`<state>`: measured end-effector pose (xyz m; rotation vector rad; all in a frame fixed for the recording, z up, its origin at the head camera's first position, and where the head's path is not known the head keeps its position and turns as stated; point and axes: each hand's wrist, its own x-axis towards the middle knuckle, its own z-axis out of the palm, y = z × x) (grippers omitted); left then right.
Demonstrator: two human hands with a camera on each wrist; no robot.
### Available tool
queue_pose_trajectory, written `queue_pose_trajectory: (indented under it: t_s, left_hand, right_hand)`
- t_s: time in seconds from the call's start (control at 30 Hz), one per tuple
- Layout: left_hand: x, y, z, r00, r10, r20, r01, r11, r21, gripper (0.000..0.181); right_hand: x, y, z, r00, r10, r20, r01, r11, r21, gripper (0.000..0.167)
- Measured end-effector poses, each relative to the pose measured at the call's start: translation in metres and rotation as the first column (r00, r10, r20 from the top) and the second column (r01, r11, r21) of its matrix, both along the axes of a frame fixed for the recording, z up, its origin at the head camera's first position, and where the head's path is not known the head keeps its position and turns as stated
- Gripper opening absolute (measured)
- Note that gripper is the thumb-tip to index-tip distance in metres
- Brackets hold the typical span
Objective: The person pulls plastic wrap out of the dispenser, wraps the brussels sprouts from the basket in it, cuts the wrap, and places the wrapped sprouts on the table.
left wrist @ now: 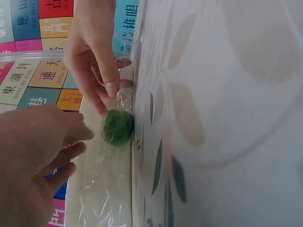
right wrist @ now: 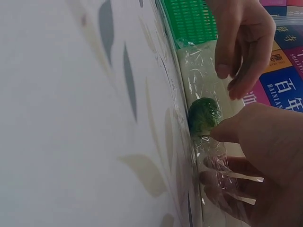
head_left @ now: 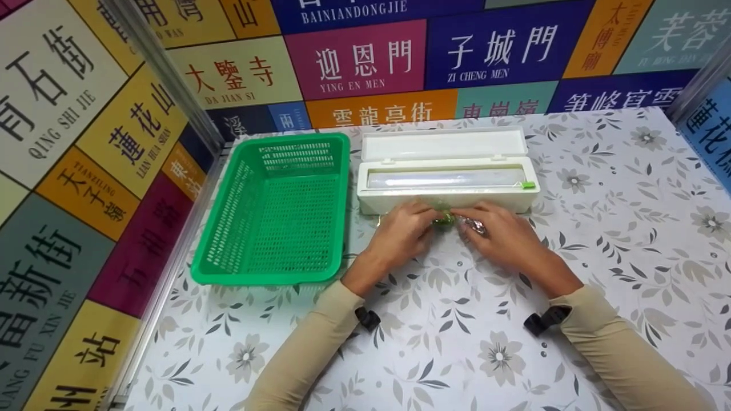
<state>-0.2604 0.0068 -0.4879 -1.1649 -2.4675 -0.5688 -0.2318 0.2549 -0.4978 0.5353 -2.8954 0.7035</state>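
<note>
A small round green vegetable (head_left: 444, 218) (left wrist: 117, 127) (right wrist: 203, 116) lies on the table against the front of a white box, under clear plastic wrap (left wrist: 106, 198). My right hand (head_left: 497, 234) holds the gathered wrap on the vegetable's right side, its thumb touching or very near the vegetable. On the other side is my left hand (head_left: 402, 228), fingers loosely bent and a little apart from the vegetable; nothing shows in its grasp. Loose film spreads to the left of the vegetable in both wrist views.
The white wrap box (head_left: 451, 200) stands with its lid (head_left: 442, 142) raised, showing a film roll (head_left: 445, 178) and a bright green slider (head_left: 527, 185). Left of it sits a green plastic basket (head_left: 268, 279). Printed panels (head_left: 365, 63) border the flower-patterned tabletop (head_left: 434, 354).
</note>
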Motion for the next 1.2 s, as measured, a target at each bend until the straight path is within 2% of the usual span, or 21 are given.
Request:
queue_pose_trajectory:
  t_s: [0.07, 0.17, 0.3, 0.47, 0.63, 0.83, 1.03, 1.2]
  left_hand:
    - [0.001, 0.002, -0.002, 0.999, -0.015, 0.041, 0.017, 0.999, -0.046, 0.03]
    - [0.002, 0.002, -0.003, 0.997, -0.003, 0.078, 0.009, 0.996, -0.083, 0.033]
    - [0.002, 0.002, -0.003, 0.996, 0.006, 0.094, 0.003, 0.996, -0.09, 0.032]
    - [0.002, 0.001, -0.002, 0.994, 0.012, 0.107, -0.003, 0.996, -0.09, 0.031]
    - [0.004, 0.001, -0.001, 0.993, 0.017, 0.114, -0.006, 0.995, -0.096, 0.03]
    - [0.005, 0.001, -0.002, 0.993, 0.03, 0.114, -0.019, 0.995, -0.102, 0.027]
    - [0.005, 0.002, -0.001, 0.992, 0.04, 0.117, -0.028, 0.994, -0.103, 0.025]
    - [0.007, 0.005, 0.001, 0.993, 0.042, 0.111, -0.032, 0.995, -0.096, 0.025]
  right_hand:
    - [0.0, 0.0, 0.0, 1.0, 0.004, -0.001, -0.004, 1.0, 0.001, 0.042]
    - [0.0, 0.001, 0.001, 1.0, 0.014, -0.023, -0.014, 1.0, -0.007, 0.041]
    - [-0.004, 0.005, 0.005, 0.993, 0.039, -0.113, -0.044, 0.998, -0.044, 0.035]
    - [-0.01, 0.018, 0.021, 0.971, 0.029, -0.239, -0.062, 0.989, -0.131, 0.017]
    - [-0.014, 0.037, 0.038, 0.959, -0.042, -0.279, -0.018, 0.978, -0.207, 0.01]
    - [-0.02, 0.065, 0.045, 0.96, -0.123, -0.251, 0.05, 0.958, -0.281, 0.017]
    - [-0.026, 0.091, 0.036, 0.981, -0.114, -0.158, 0.059, 0.947, -0.316, 0.031]
    - [-0.029, 0.105, 0.03, 0.992, -0.112, -0.064, 0.085, 0.938, -0.336, 0.031]
